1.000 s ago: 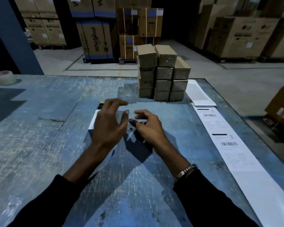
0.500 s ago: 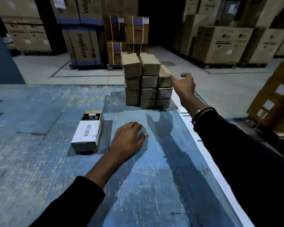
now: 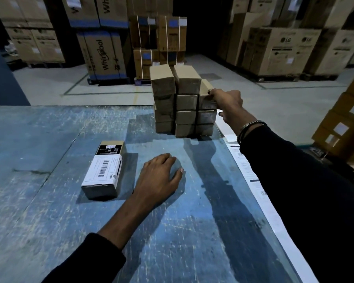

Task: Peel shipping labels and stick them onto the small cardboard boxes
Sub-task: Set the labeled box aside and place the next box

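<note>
Since half a second ago our right hand has closed onto the stack's top right box, gripping it. Left hand rests loosely curled, empty, on the table beside the labelled box.

Right arm stretches far forward, right hand curling its fingers over something at full reach, while the left hand rests palm-down, fingers relaxed, forearm angled inward.
</note>
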Tool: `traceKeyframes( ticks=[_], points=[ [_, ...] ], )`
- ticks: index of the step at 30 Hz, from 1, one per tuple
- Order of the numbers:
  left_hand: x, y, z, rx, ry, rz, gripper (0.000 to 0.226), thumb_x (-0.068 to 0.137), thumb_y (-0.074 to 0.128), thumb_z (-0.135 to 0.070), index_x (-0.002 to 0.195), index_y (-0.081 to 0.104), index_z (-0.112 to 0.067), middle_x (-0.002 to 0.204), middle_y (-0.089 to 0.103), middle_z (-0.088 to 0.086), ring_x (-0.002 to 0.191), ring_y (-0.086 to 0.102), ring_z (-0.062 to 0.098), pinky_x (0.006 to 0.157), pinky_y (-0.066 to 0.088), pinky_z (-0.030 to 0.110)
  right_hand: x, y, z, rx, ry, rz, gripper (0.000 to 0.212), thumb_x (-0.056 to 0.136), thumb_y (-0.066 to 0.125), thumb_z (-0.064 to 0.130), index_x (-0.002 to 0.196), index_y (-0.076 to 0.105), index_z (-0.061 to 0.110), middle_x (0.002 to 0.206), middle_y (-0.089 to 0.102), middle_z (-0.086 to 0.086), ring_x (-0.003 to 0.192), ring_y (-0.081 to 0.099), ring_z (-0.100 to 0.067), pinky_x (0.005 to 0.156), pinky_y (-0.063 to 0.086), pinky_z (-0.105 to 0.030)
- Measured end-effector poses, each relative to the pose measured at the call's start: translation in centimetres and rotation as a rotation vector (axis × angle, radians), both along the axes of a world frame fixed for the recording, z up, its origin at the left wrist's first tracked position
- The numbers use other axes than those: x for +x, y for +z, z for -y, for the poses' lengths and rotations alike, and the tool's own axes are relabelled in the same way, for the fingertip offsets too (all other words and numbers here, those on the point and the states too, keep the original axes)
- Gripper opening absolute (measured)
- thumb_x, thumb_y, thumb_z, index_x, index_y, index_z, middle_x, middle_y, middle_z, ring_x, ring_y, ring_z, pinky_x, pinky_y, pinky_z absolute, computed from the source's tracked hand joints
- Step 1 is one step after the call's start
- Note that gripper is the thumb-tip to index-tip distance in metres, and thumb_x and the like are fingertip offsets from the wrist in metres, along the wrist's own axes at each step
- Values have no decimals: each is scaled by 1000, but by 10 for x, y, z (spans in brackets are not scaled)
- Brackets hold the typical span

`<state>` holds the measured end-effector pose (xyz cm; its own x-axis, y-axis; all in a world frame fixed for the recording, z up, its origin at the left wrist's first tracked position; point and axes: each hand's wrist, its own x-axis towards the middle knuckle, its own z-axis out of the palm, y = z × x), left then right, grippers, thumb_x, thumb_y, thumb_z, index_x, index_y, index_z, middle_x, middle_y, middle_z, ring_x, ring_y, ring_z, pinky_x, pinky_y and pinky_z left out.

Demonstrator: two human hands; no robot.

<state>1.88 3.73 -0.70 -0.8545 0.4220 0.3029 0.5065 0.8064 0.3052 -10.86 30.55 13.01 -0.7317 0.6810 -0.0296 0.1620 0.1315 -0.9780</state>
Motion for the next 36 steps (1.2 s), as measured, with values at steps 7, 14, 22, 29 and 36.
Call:
traceKeyframes(
  ticks=[7, 14, 22, 29, 36],
  points=[
    [-1, -1, 0, 2, 10, 6, 61, 103, 46, -56, 148, 60, -17, 154, 57, 5, 141, 52, 27, 114, 39, 44, 22, 13, -16, -465, -68, -250, 55, 64, 91, 11, 99, 48, 11, 105, 74, -19, 85, 75, -30, 62, 61, -48],
    [1, 2, 3, 49, -35, 3, 46, 103, 52, -48, 135, 66, -19, 133, 67, 2, 122, 63, 26, 98, 50, 42, 137, 9, 3, -537, -152, -349, 36, 66, 94, 12, 92, 70, 4, 88, 79, -16, 70, 74, -22, 60, 64, -41],
    [23, 36, -8, 707, 12, 218, 19, 109, 59, -27, 123, 71, -26, 111, 74, -8, 105, 71, 8, 84, 58, 33, 282, -55, 59, 25, -159, -355, 31, 75, 96, 31, 102, 83, 22, 93, 81, 6, 90, 78, -10, 85, 64, -32],
    [46, 54, -12, 1126, 10, 879, 55, 111, 43, -54, 138, 64, -11, 130, 70, 9, 120, 68, 24, 104, 55, 42, 342, -122, 106, 1115, 47, -419, 38, 90, 83, 10, 127, 76, 7, 139, 69, -16, 125, 68, -31, 103, 58, -39],
    [43, 43, -2, 685, -61, 594, 42, 93, 71, -64, 106, 77, -24, 101, 80, -4, 95, 74, 12, 78, 56, 27, 363, -140, 118, 1358, 373, -380, 43, 89, 78, 1, 131, 74, 9, 147, 63, -15, 138, 57, -33, 115, 47, -43]
  ],
)
